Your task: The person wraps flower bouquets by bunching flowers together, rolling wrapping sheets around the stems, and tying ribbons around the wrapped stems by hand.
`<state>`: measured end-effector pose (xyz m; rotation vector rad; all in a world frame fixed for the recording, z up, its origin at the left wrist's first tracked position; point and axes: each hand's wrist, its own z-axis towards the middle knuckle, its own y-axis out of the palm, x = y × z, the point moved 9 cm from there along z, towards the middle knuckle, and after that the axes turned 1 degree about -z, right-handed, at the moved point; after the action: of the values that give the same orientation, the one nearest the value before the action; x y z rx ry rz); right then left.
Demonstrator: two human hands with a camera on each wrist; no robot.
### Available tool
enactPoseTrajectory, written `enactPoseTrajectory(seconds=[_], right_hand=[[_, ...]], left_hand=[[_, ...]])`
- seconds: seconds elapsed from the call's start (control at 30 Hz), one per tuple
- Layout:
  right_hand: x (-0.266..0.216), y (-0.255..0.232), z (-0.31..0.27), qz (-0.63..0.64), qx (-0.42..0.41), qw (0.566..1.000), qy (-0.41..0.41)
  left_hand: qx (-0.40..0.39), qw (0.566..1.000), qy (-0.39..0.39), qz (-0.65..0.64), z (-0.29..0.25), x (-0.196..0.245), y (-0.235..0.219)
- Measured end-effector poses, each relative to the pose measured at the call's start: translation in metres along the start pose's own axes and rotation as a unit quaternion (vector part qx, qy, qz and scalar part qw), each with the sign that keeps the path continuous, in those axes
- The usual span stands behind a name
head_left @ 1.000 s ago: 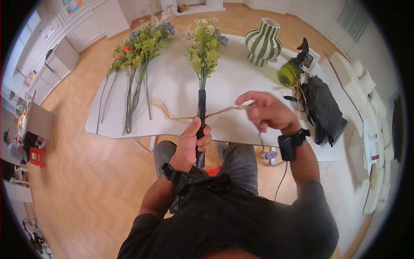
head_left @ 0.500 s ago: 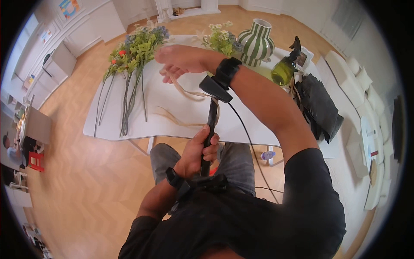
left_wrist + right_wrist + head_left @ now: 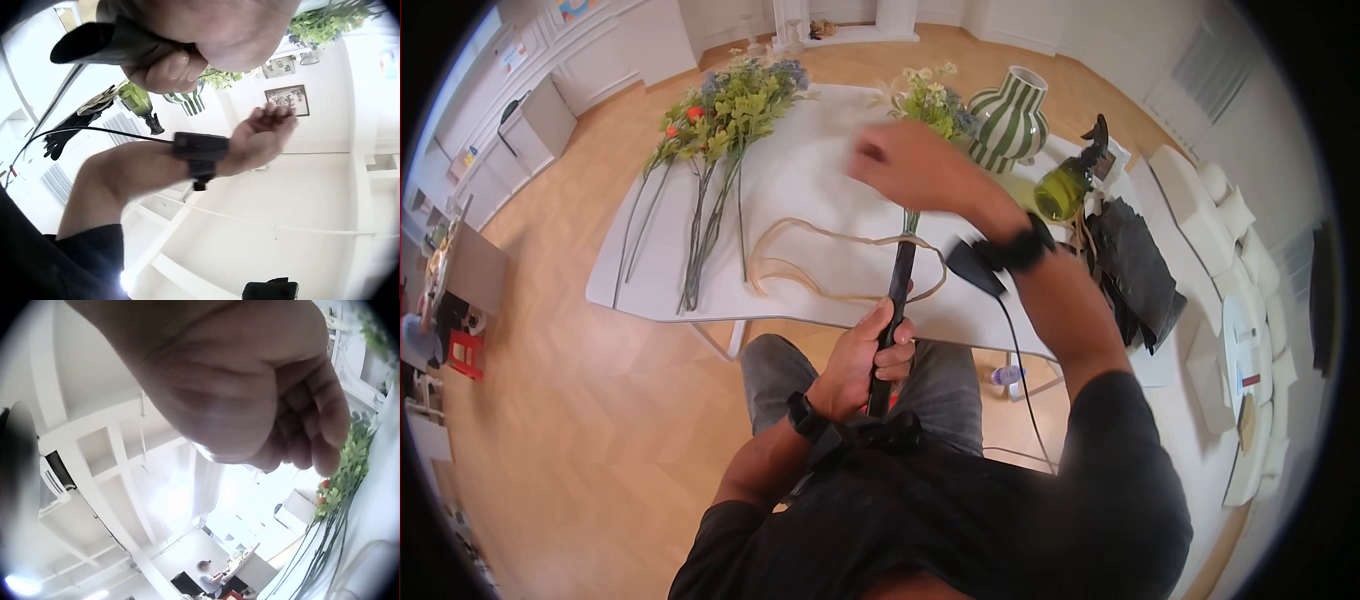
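Observation:
My left hand [image 3: 868,355] grips the black-wrapped stems [image 3: 903,265] of an upright bunch of flowers [image 3: 930,108] at the table's near edge. A thin beige ribbon [image 3: 830,235] goes around the wrap, its loose ends trailing left over the table. Above the ribbon, my right hand [image 3: 915,165] crosses in front of the bunch and hides part of its stems. In the right wrist view the right hand's fingers [image 3: 331,415] are loosely curled, with nothing visible in them. In the left wrist view the wrap's dark open end [image 3: 81,45] sticks out beside the left hand.
Other flower stems [image 3: 700,225] lie on the white table's [image 3: 650,300] left side. A green-and-white striped vase [image 3: 1012,120] stands at the back, near a green spray bottle [image 3: 1062,190]. Black sheets [image 3: 1135,265] lie at the right. A cable [image 3: 1022,350] hangs from the right wrist.
My right hand swung left across the bunch with a ribbon end, let it go, and moved back right. The ribbon now lies looped to the left. The left hand keeps its grip.

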<state>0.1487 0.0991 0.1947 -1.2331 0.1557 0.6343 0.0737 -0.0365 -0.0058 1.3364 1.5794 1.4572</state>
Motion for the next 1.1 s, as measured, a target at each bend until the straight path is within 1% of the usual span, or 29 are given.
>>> enactPoseTrajectory(seconds=[0.03,0.07,0.1,0.13,0.2,0.23,0.3,0.33,0.4,0.43,0.47,0.53,0.6,0.63,0.7,0.73,0.8,0.83,0.87,0.9,0.93,0.97,1.0,1.03,1.07,1.1], right_hand=[[0.016,-0.004,-0.026,-0.070,0.009,0.997,0.036],[0.031,-0.005,-0.052,-0.087,-0.017,0.991,0.104],[0.044,-0.003,-0.078,-0.047,0.003,0.991,0.122],[0.053,0.001,-0.098,-0.086,-0.004,0.987,0.138],[0.062,0.014,-0.125,-0.033,-0.022,0.985,0.169],[0.066,0.019,-0.130,-0.031,-0.023,0.984,0.174],[0.079,0.046,-0.142,0.119,-0.075,0.955,0.262],[0.073,0.045,-0.138,0.120,-0.075,0.955,0.260],[0.044,0.039,-0.124,0.221,-0.050,0.952,0.204],[0.038,0.035,-0.113,0.184,-0.031,0.967,0.174],[0.034,0.036,-0.100,0.187,-0.028,0.966,0.175],[0.011,0.047,-0.066,0.121,-0.107,0.983,0.086],[0.024,0.079,-0.037,0.001,-0.112,0.994,0.008],[0.028,0.087,-0.027,0.000,-0.109,0.994,0.007],[0.051,0.119,-0.021,-0.052,-0.232,0.967,0.094],[0.051,0.122,-0.016,-0.053,-0.231,0.967,0.090],[0.055,0.141,-0.019,-0.026,-0.311,0.945,0.098],[0.048,0.133,-0.019,-0.018,-0.317,0.944,0.093],[0.051,0.131,-0.022,-0.017,-0.318,0.943,0.094],[0.046,0.109,-0.014,-0.024,-0.199,0.979,0.039],[0.040,0.084,-0.013,-0.032,-0.077,0.996,-0.017],[0.044,0.062,-0.020,0.027,-0.030,0.999,0.026],[0.048,0.040,-0.030,0.086,0.016,0.994,0.067],[0.050,0.022,-0.040,0.095,0.065,0.990,0.077],[0.053,0.008,-0.054,0.106,0.115,0.983,0.092],[0.057,0.007,-0.066,0.107,0.114,0.983,0.096]], left_hand=[[-0.003,1.000,0.005,-0.002,0.000,0.002,-0.001],[-0.007,1.000,0.002,0.001,0.000,0.002,-0.001],[-0.010,1.000,-0.002,0.004,0.000,0.001,-0.002],[-0.009,1.000,-0.003,0.001,0.000,0.001,-0.003],[-0.009,1.000,0.000,0.013,0.001,0.000,-0.002],[-0.005,1.000,-0.004,0.011,0.001,-0.002,0.000],[-0.009,1.000,0.007,0.012,0.001,-0.001,0.006],[-0.009,1.000,0.008,0.014,0.002,-0.002,0.004],[0.025,1.000,0.003,0.015,0.005,-0.007,-0.008],[0.028,0.999,0.004,0.016,0.005,-0.009,-0.007],[0.038,0.999,0.003,0.036,0.005,-0.013,-0.007],[0.049,0.997,-0.004,0.064,0.007,-0.014,-0.006],[0.025,0.999,0.019,0.045,0.009,-0.006,0.002],[0.023,0.998,0.020,0.049,0.009,-0.003,0.000],[0.016,0.999,-0.009,0.037,0.009,-0.004,-0.008],[0.016,0.999,-0.006,0.038,0.006,-0.004,-0.002],[0.063,0.995,-0.032,0.063,0.000,-0.013,0.004],[0.059,0.996,-0.047,0.048,-0.001,-0.015,0.007],[0.059,0.996,-0.047,0.047,-0.001,-0.014,0.005],[0.020,0.998,-0.059,-0.007,-0.001,-0.015,0.010],[-0.020,0.996,-0.069,-0.062,-0.002,-0.015,0.015],[-0.021,0.995,-0.068,-0.064,-0.004,-0.013,0.019],[-0.021,0.995,-0.043,-0.082,-0.006,-0.007,0.025],[-0.021,0.994,-0.017,-0.102,-0.007,-0.001,0.028],[-0.021,0.994,-0.016,-0.106,-0.007,-0.001,0.027],[-0.054,0.992,-0.021,-0.116,-0.007,-0.001,0.032]])
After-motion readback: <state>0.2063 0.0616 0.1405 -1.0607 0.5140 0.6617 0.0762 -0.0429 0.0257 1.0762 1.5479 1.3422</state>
